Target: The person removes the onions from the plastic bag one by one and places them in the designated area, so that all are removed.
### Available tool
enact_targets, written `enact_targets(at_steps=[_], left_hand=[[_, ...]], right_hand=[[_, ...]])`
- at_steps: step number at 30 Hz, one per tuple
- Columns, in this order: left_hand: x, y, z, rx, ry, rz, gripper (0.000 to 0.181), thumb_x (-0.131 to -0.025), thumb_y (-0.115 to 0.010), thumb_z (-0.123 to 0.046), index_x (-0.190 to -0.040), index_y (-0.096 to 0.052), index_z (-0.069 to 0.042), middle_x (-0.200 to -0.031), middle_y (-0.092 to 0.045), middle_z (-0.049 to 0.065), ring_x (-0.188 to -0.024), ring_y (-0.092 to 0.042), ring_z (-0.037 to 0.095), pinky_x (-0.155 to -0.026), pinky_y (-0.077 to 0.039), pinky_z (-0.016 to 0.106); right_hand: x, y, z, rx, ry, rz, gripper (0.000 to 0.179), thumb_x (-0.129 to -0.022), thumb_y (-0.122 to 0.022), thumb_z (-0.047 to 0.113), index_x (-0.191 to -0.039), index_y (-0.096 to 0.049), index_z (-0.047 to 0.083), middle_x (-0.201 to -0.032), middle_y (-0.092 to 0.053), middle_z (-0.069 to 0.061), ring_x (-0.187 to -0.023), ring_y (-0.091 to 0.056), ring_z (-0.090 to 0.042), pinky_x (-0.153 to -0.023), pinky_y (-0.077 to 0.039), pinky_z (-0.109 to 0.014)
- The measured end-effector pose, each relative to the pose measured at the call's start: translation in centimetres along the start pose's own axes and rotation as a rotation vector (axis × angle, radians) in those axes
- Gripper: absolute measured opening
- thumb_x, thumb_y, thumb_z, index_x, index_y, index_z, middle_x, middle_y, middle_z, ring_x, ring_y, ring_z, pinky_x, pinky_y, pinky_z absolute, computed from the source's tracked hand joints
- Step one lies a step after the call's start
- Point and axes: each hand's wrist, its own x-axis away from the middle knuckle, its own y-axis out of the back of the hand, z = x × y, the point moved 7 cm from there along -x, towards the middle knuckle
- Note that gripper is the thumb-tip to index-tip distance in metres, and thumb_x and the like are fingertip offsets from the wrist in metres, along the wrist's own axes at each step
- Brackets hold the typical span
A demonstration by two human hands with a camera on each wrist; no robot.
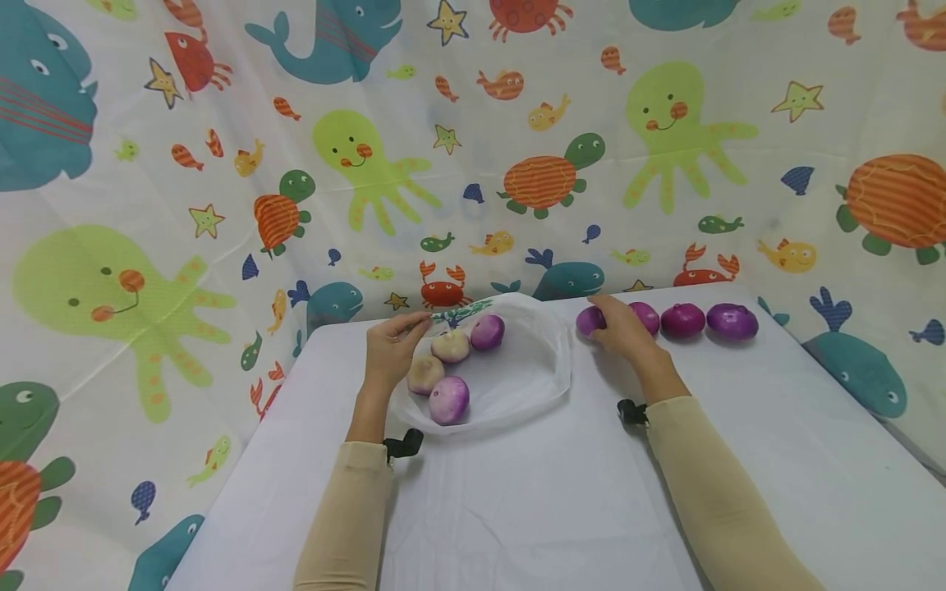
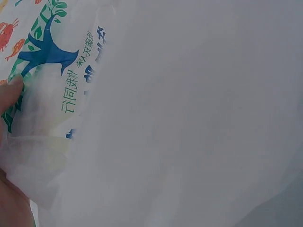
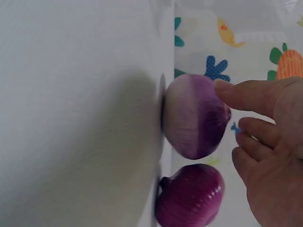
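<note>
Your left hand (image 1: pixel 392 349): pinching the rim of the white plastic bag (image 1: pixel 521 373); likely limp and slippery, best held by the edge. Four bulbs (image 1: pixel 449 400): inside it. Purple-white bulb (image 3: pixel 196 116): right of it, on the worktop (image 1: pixel 532 509); probably firm, light; grasp the widest part. Your right hand (image 1: pixel 624 332): beside this bulb, thumb and fingers apart. Three purple bulbs (image 1: pixel 682 321): farther right; glossy, likely slick.

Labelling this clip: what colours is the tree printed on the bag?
Blue trunk, green leaves; clearest in the left wrist view.
</note>
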Motion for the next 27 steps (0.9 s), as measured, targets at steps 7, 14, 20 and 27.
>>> enact_targets(at_steps=[7, 14, 20, 27], left_hand=[[0.0, 0.0, -0.1, -0.001, 0.002, 0.004, 0.013, -0.093, -0.072, 0.006, -0.106, -0.077, 0.009, -0.104, -0.077, 0.026, -0.098, -0.072, 0.046, -0.086, -0.050, 0.005], [0.1, 0.0, -0.1, 0.000, 0.000, 0.002, 0.013, -0.093, -0.073, 0.006, -0.105, -0.077, 0.008, -0.103, -0.077, 0.026, -0.099, -0.072, 0.046, -0.087, -0.051, 0.006], [0.1, 0.0, -0.1, 0.007, 0.001, 0.004, 0.013, -0.093, -0.073, 0.006, -0.105, -0.077, 0.008, -0.104, -0.077, 0.026, -0.099, -0.072, 0.046, -0.086, -0.051, 0.006], [0.1, 0.0, 0.0, 0.000, 0.007, 0.005, 0.014, -0.093, -0.073, 0.004, -0.106, -0.078, 0.007, -0.104, -0.078, 0.025, -0.099, -0.072, 0.045, -0.086, -0.051, 0.006]], right_hand=[[0.3, 1.1, 1.7, -0.022, 0.046, -0.060, 0.070, -0.100, -0.069, 0.011, -0.161, -0.037, 0.015, -0.169, -0.032, -0.017, -0.158, -0.024, -0.042, -0.123, -0.027, -0.065], [0.7, 1.7, 3.9, -0.073, 0.175, -0.233, 0.061, -0.101, -0.069, 0.022, -0.156, -0.046, 0.013, -0.161, -0.045, -0.018, -0.151, -0.037, -0.041, -0.120, -0.034, -0.065], [1.9, 1.8, 7.7, -0.118, 0.418, -0.395, 0.056, -0.098, -0.074, 0.026, -0.149, -0.055, 0.013, -0.149, -0.059, -0.013, -0.136, -0.056, -0.035, -0.111, -0.050, -0.057], [2.7, 0.9, 10.6, -0.139, 0.596, -0.400, 0.053, -0.095, -0.078, 0.024, -0.144, -0.059, 0.012, -0.144, -0.062, -0.011, -0.135, -0.056, -0.031, -0.112, -0.049, -0.054]])
